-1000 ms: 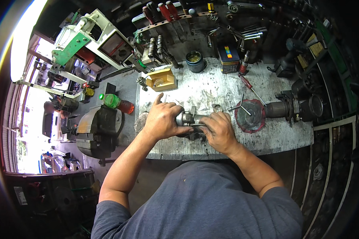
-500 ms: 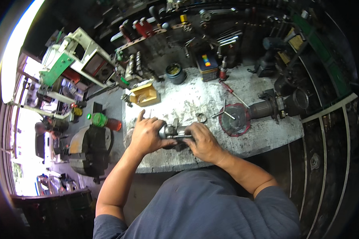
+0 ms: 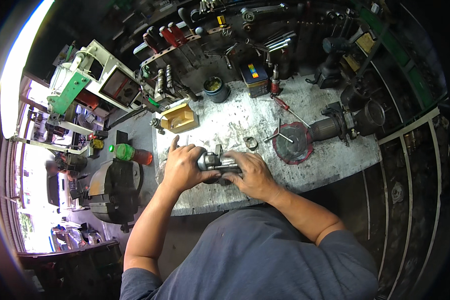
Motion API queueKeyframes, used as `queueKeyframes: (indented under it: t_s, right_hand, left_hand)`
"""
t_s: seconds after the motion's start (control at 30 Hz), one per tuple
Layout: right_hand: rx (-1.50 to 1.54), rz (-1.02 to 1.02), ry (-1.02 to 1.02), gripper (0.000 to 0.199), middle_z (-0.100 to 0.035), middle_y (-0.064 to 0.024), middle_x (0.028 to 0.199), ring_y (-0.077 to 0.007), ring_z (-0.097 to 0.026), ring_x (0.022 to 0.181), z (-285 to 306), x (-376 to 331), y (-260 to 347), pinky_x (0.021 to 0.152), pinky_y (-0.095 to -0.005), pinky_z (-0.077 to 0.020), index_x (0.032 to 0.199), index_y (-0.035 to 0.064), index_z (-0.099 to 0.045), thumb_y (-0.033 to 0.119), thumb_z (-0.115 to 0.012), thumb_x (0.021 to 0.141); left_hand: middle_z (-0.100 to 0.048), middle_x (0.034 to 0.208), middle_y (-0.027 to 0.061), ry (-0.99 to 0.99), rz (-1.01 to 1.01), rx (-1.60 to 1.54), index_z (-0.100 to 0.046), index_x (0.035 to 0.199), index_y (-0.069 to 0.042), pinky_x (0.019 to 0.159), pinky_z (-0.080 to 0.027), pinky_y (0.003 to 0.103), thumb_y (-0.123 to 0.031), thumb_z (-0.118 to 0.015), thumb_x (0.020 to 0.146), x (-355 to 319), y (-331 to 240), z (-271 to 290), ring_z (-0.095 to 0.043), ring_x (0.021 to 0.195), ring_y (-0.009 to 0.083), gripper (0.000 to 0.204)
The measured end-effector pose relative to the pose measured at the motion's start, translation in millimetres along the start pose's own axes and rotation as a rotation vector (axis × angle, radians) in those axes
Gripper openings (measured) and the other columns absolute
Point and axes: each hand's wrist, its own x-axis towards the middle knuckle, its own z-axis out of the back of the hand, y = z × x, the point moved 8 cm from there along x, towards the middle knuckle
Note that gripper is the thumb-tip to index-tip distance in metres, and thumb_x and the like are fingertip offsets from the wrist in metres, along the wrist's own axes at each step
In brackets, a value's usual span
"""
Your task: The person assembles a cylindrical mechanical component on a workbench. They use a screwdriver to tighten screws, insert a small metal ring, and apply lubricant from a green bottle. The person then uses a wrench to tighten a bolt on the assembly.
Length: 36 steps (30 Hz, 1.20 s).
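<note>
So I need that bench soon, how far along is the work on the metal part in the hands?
Done so far: hard to say. A small metal ring and a T-shaped tool lie loose on the workbench, apart from the piece. In hand: the left hand and right hand both grip the grey metal part over the bench. Left: the part is not set down, and a larger dark motor-like piece lies untouched to the right.

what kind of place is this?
Probably a mechanic's repair workshop: a stained grey metal workbench, a back rack of hand tools, a heavy dark bench vise, and both hands on a grey metal machine part.
</note>
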Motion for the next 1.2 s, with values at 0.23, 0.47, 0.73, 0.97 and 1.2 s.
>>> queueKeyframes:
  t_s: [0.23,0.47,0.73,0.97,1.2]
  right_hand:
    - [-0.054,-0.203,0.176,0.039,-0.079,-0.0157,0.105,-0.0380,-0.076,0.097,-12,-3,-14,0.088,-0.0480,-0.0552,0.126,0.0068,-0.070,0.028,-0.086,0.097]
    - [-0.073,-0.136,0.126,0.026,-0.079,-0.0145,0.093,-0.0367,-0.076,0.089,-6,2,-4,0.084,-0.0487,-0.0535,0.113,0.0065,-0.074,0.025,-0.084,0.098]
    - [-0.156,0.072,0.083,0.026,-0.072,-0.0092,0.088,-0.0347,-0.069,0.084,-3,3,7,0.085,-0.0483,-0.0486,0.105,0.0087,-0.070,0.014,-0.089,0.089]
    - [-0.243,0.015,0.335,0.027,-0.075,-0.0107,0.094,-0.0339,-0.072,0.092,-13,5,-5,0.088,-0.0492,-0.0492,0.109,0.0083,-0.069,0.025,-0.085,0.096]
    - [-0.143,0.010,0.260,0.039,-0.071,-0.0149,0.113,-0.0365,-0.070,0.107,-9,1,-5,0.099,-0.0510,-0.0491,0.128,0.0067,-0.059,0.020,-0.081,0.099]
  left_hand:
    - [-0.078,0.095,0.0146,0.029,0.024,0.014,-0.080,0.107,-0.007,0.130,-0.032,0.064,-0.074,-0.091,0.069,-2,-2,1,-0.078,0.098,0.0365,0.078]
    - [-0.077,0.094,0.0133,-0.025,-0.006,0.005,-0.079,0.107,-0.007,0.129,-0.033,0.065,-0.074,-0.091,0.070,-3,-1,1,-0.077,0.099,0.0357,0.078]
    - [-0.075,0.093,0.0110,-0.058,-0.033,0.027,-0.077,0.107,-0.007,0.126,-0.036,0.068,-0.074,-0.090,0.072,-8,-4,1,-0.076,0.100,0.0340,0.077]
    - [-0.075,0.098,0.0086,-0.017,-0.016,0.050,-0.079,0.113,-0.011,0.128,-0.032,0.067,-0.072,-0.089,0.075,-8,-6,3,-0.076,0.104,0.0332,0.073]
    - [-0.075,0.128,0.0090,-0.022,-0.153,-0.072,-0.069,0.143,-0.016,0.120,-0.047,0.058,-0.048,-0.092,0.084,-10,-34,12,-0.074,0.118,0.0303,0.071]
